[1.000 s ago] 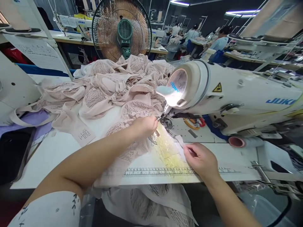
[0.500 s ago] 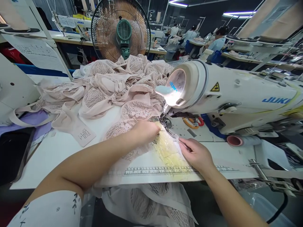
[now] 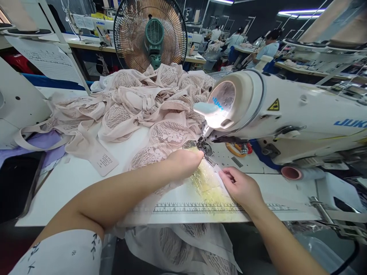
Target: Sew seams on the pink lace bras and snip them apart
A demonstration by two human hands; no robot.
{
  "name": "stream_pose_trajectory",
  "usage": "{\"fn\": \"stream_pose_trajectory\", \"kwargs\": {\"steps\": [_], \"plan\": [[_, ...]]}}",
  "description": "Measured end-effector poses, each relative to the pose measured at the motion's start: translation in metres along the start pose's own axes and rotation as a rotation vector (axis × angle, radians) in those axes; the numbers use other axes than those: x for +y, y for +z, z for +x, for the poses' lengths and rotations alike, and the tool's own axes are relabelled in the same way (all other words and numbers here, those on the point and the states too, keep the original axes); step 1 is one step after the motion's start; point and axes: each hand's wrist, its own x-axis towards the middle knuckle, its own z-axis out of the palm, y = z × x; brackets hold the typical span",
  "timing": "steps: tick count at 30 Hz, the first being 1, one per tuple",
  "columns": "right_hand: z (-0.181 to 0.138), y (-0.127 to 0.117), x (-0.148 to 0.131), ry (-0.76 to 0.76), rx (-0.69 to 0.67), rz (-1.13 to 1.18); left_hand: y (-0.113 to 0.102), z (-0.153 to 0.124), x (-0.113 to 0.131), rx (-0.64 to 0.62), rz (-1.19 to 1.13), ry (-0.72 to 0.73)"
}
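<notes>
Mid-work at the sewing machine (image 3: 246,103), by my reading; the piece at the needle looks unfinished. Left hand (image 3: 187,162) close by the needle area, fingers bent; cannot tell whether it grips anything, the fingertips being hidden. Right hand (image 3: 242,187) pinches a pale strip (image 3: 217,168) between thumb and fingers, in line with the small metal guide (image 3: 211,161) before the needle. A length of strip lies between hand and guide, so some seems left to run in. Lace garment (image 3: 150,156) on the tabletop (image 3: 71,183), partly under the left forearm, reaching toward the needle; no stitching can be made out on it.

Behind, a heap of similar garments (image 3: 137,99); more cloth (image 3: 177,248) hangs below the front edge. Which are done and which wait, cannot tell. Yellow patch (image 3: 209,187) on the tabletop between the hands, under clear film.
</notes>
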Motion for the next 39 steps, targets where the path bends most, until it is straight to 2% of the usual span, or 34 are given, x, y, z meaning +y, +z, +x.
{"fn": "stream_pose_trajectory", "kwargs": {"steps": [9, 14, 28, 39], "plan": [[0.009, 0.001, -0.012, 0.014, 0.01, -0.067, 0.004, 0.004, -0.003, 0.075, 0.129, 0.036], [0.014, 0.004, -0.013, 0.012, 0.033, -0.039, 0.006, 0.006, -0.004, 0.097, 0.109, 0.044], [0.016, 0.01, -0.008, 0.012, 0.088, 0.132, -0.001, 0.021, 0.02, -0.045, 0.15, -0.013], [0.017, 0.015, 0.001, -0.052, 0.184, 0.053, -0.008, 0.014, 0.024, -0.141, 0.196, -0.148]]}}
